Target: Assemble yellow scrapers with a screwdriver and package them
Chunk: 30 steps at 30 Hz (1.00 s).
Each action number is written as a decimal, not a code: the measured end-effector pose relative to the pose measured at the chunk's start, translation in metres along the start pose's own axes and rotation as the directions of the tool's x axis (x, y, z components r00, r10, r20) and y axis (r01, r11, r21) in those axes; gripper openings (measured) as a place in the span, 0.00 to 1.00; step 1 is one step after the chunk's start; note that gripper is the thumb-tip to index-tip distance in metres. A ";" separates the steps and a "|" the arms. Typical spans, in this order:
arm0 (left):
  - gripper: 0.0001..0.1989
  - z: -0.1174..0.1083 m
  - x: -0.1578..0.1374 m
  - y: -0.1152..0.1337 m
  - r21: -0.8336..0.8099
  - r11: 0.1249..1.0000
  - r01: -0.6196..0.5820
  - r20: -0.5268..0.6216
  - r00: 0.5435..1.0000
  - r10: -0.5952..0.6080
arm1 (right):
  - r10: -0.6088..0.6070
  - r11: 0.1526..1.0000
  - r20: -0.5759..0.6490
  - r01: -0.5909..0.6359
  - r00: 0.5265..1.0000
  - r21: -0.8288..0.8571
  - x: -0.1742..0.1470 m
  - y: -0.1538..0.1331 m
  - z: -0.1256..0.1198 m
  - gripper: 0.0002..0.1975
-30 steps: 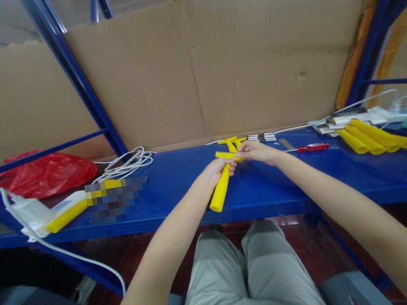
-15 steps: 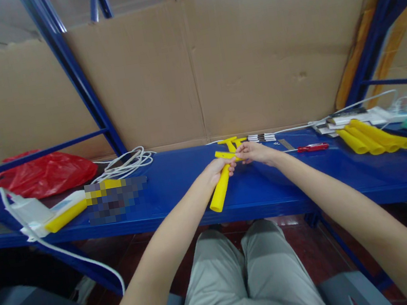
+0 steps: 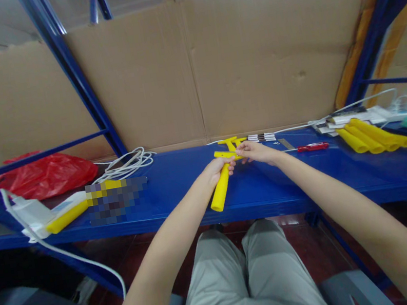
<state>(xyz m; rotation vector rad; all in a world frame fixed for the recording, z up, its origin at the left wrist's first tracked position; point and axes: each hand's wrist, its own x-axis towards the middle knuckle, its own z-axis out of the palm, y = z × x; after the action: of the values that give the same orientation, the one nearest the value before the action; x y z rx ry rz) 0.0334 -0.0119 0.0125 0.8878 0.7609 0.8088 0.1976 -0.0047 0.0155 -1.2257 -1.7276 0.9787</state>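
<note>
My left hand [image 3: 222, 167] is closed around a yellow T-shaped handle [image 3: 220, 191], just under its crosspiece. The handle's tube slants down toward me, its open end over the near part of the blue table. At the crosspiece's right end, my right hand [image 3: 253, 151] is pinched, thumb and fingers together. Whatever sits between those fingertips is too small to make out. Just behind the hands lie yellow T-shaped pieces [image 3: 230, 142], partly hidden. A red-handled screwdriver [image 3: 312, 147] rests to the right of my right hand, its shaft pointing left.
Several yellow tubes [image 3: 377, 135] lie on the right. Black-and-white strips [image 3: 261, 138] are at the back. On the left are a red plastic bag [image 3: 49, 173], coiled white cable [image 3: 130, 160] and another yellow tube [image 3: 68, 217]. Cardboard [image 3: 190, 71] walls the back; blue posts [image 3: 79, 85] frame it.
Hardly anything differs. Both hands stay at the handle's crosspiece, with only a very slight shift of the view.
</note>
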 end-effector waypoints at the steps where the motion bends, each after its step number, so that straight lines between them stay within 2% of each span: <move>1: 0.06 -0.002 0.002 0.000 0.001 1.000 0.001 0.007 1.000 -0.001 | -0.007 1.000 -0.005 0.007 1.000 -0.005 0.000 0.000 -0.001 0.05; 7: 0.05 -0.005 0.005 0.000 0.038 0.999 0.003 -0.004 1.000 -0.003 | -0.016 0.999 -0.035 0.015 0.999 -0.030 0.001 0.001 -0.005 0.05; 15: 0.07 0.002 -0.004 0.002 0.048 0.999 0.006 -0.050 0.999 -0.003 | -0.052 0.999 -0.078 0.052 0.996 0.001 0.003 0.002 -0.010 0.05; 18: 0.07 0.007 -0.008 0.003 0.061 0.998 0.023 -0.073 0.997 -0.018 | -0.053 0.998 -0.161 0.048 0.986 -0.032 0.004 0.004 -0.020 0.05; 21: 0.08 0.008 -0.010 0.004 0.061 0.998 0.024 -0.085 0.996 -0.019 | -0.105 0.981 -0.326 0.043 0.939 -0.191 0.007 0.007 -0.036 0.04; 23: 0.07 0.006 -0.009 0.004 0.048 0.999 0.020 -0.079 0.997 -0.016 | -0.206 0.928 -0.398 0.049 0.894 -0.370 0.008 0.009 -0.048 0.05; 25: 0.07 0.003 -0.006 0.003 0.035 0.999 0.021 -0.063 0.998 -0.018 | -0.271 0.851 -0.439 0.001 0.857 -0.525 0.007 0.011 -0.063 0.06; 27: 0.08 0.001 -0.004 0.003 0.031 0.999 0.024 -0.053 0.998 -0.023 | -0.268 0.763 -0.492 -0.130 0.828 -0.634 0.003 0.016 -0.080 0.08; 30: 0.07 -0.001 -0.002 0.002 0.035 0.999 0.027 -0.052 0.998 -0.025 | -0.187 0.607 -0.595 -0.384 0.782 -0.696 -0.004 0.029 -0.109 0.08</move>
<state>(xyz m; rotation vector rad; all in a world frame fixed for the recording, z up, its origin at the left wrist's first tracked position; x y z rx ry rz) 0.0308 -0.0123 0.0145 0.8899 0.8326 0.7997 0.3074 0.0144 0.0311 -1.9545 -1.5328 -0.2921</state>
